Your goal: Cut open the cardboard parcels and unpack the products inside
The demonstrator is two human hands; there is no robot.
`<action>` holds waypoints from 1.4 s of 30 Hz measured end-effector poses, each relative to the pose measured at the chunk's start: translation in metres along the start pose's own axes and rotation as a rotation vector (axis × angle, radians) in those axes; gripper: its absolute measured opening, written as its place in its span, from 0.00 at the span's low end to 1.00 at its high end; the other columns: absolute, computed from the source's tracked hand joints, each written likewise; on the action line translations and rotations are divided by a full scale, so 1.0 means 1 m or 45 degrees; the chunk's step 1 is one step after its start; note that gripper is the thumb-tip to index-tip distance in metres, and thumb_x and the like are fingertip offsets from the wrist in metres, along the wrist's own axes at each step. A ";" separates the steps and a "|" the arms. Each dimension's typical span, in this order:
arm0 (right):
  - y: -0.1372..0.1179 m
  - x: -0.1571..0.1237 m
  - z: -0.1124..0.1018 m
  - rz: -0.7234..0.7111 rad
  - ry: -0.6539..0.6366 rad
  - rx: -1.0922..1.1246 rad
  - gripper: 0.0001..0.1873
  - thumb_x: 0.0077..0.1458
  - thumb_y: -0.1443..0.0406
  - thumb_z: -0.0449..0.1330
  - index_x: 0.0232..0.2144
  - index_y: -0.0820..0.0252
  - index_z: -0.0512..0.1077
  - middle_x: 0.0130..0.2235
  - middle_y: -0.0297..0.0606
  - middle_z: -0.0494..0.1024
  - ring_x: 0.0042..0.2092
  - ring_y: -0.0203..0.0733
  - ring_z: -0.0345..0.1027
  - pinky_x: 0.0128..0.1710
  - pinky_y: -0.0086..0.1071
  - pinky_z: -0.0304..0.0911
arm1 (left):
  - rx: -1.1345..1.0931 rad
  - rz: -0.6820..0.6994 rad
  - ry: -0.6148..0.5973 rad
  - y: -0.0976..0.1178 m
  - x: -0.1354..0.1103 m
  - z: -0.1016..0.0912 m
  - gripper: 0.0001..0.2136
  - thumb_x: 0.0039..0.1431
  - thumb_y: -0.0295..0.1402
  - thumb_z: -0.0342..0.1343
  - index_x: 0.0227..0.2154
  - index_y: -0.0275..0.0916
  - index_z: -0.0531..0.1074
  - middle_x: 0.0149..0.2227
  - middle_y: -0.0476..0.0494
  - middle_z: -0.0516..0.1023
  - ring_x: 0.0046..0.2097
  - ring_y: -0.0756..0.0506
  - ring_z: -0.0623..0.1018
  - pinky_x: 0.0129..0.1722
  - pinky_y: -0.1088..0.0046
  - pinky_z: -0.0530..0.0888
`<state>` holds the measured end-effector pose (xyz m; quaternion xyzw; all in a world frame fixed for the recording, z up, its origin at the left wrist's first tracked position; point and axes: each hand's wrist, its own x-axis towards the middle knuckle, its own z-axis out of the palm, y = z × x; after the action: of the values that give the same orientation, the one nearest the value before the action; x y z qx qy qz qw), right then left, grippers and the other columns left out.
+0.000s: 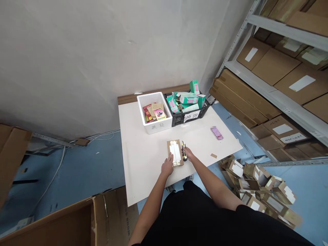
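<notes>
Closest to the camera, below the forearms, is the person's black clothing (189,215); a large cardboard carton (110,212) stands at the lower left. At the lower right, a loose heap of small cardboard boxes (275,204) lies on the blue floor (107,171), several apparently opened.

At the near part of the white desk (143,164), the left hand (167,165) rests on the left edge of a small cardboard box (176,153). Its fingers look stretched out over the cardboard rather than clenched round it. The right hand (189,154) has its fingers closed about a yellow-and-black utility knife (184,155), held just beside the box's right edge; whether the blade is out or touching is too small to tell.

The box lies flat with a white label (174,149) and shiny tape (176,163) on top. It appears closed, and no cut shows, so work with the knife seems barely begun or not yet started; opening and contents, as far as I can judge, remain undone.

Farther right are a cardboard scrap (213,155) and a pixelated purple patch (217,133). Beyond the box, a white foam bin (157,127) holds booklets (160,114), and touching or just beside it, a black crate (178,119) is heaped with green packages (189,99). Past the desk stand shelves (266,85) of cartons (275,65).
</notes>
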<state>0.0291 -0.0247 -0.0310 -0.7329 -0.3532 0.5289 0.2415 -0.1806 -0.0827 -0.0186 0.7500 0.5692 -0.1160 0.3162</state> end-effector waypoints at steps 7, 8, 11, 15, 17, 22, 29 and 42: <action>0.003 -0.007 0.014 0.054 -0.224 0.334 0.18 0.72 0.49 0.52 0.45 0.56 0.71 0.43 0.46 0.83 0.43 0.46 0.80 0.39 0.33 0.74 | -0.173 -0.254 0.213 -0.085 -0.010 -0.011 0.28 0.74 0.35 0.41 0.73 0.37 0.57 0.75 0.33 0.58 0.75 0.40 0.60 0.70 0.62 0.64; 0.004 -0.007 0.021 0.054 -0.210 0.304 0.18 0.71 0.49 0.54 0.43 0.57 0.72 0.43 0.44 0.83 0.43 0.45 0.80 0.40 0.32 0.74 | -0.238 -0.261 0.249 -0.090 -0.010 -0.009 0.28 0.75 0.38 0.39 0.74 0.35 0.55 0.76 0.32 0.57 0.76 0.40 0.59 0.71 0.62 0.64; 0.011 -0.011 0.047 0.071 -0.223 0.300 0.19 0.67 0.49 0.60 0.38 0.58 0.74 0.41 0.41 0.83 0.44 0.43 0.78 0.42 0.29 0.73 | -0.381 -0.284 0.246 -0.090 -0.006 0.007 0.35 0.73 0.44 0.43 0.76 0.30 0.46 0.78 0.26 0.43 0.77 0.35 0.53 0.72 0.57 0.61; 0.018 -0.019 0.071 0.104 -0.303 0.543 0.18 0.65 0.50 0.63 0.39 0.59 0.75 0.40 0.40 0.83 0.43 0.44 0.78 0.43 0.31 0.73 | -0.457 -0.265 0.252 -0.070 0.006 0.033 0.43 0.69 0.47 0.51 0.76 0.27 0.41 0.78 0.21 0.30 0.78 0.30 0.42 0.75 0.53 0.53; 0.017 -0.021 0.067 0.113 -0.291 0.613 0.16 0.66 0.51 0.62 0.40 0.58 0.75 0.40 0.40 0.84 0.43 0.45 0.79 0.43 0.32 0.74 | -0.493 -0.253 0.249 -0.059 0.013 0.040 0.44 0.68 0.49 0.52 0.76 0.27 0.41 0.78 0.21 0.30 0.78 0.29 0.38 0.75 0.51 0.51; 0.008 -0.027 0.025 0.104 -0.291 0.714 0.11 0.69 0.57 0.61 0.43 0.58 0.75 0.45 0.44 0.85 0.46 0.45 0.81 0.44 0.33 0.76 | -0.655 -0.186 0.230 -0.046 0.025 0.052 0.41 0.72 0.51 0.43 0.76 0.28 0.39 0.79 0.26 0.33 0.78 0.33 0.37 0.76 0.53 0.52; 0.003 -0.049 0.018 0.168 -0.428 0.806 0.09 0.69 0.60 0.62 0.46 0.59 0.74 0.52 0.49 0.83 0.54 0.47 0.80 0.49 0.39 0.78 | -0.691 -0.428 0.198 -0.056 0.020 0.059 0.34 0.69 0.35 0.46 0.75 0.30 0.50 0.78 0.31 0.48 0.76 0.39 0.56 0.73 0.64 0.61; -0.023 -0.040 0.011 -0.028 -0.161 0.112 0.17 0.71 0.55 0.54 0.56 0.54 0.66 0.38 0.37 0.84 0.26 0.40 0.77 0.30 0.33 0.74 | -0.286 -0.363 0.298 0.010 0.041 -0.006 0.49 0.64 0.51 0.55 0.77 0.32 0.37 0.79 0.31 0.32 0.79 0.30 0.40 0.72 0.53 0.59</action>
<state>0.0045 -0.0414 0.0062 -0.6828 -0.3522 0.5866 0.2564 -0.1594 -0.0487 -0.0329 0.6304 0.7116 -0.0074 0.3101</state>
